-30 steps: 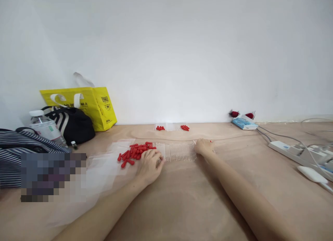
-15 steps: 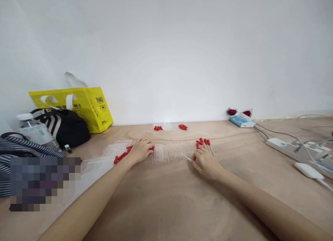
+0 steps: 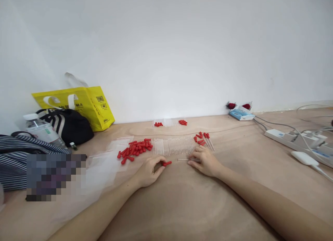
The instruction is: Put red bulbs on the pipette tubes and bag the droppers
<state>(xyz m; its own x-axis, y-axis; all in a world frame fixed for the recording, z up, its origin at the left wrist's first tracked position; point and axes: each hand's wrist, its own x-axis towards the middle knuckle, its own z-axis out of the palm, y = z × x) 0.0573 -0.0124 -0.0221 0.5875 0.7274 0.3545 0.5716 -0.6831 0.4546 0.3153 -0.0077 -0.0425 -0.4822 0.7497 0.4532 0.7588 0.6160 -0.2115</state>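
Note:
My left hand pinches a red rubber dropper bulb, whose narrow end points right. Between the fingers of my right hand is a thin clear dropper tube, its free end pointing left towards the bulb. Bulb and tube are apart. Beyond both hands lies a row of clear tubes side by side. A pile of red bulbs sits left of the row. To its right are a few loose red bulbs and tubes with red bulbs on their ends.
Two small groups of red bulbs lie on clear plastic near the wall. Clear plastic bags spread at left, by a yellow bag, black bag and bottle. At right are a tissue pack and power strip.
My left hand has come from the pile towards me and right, bringing a red bulb. The tube in my right hand now lies more level, nearer me than the row.

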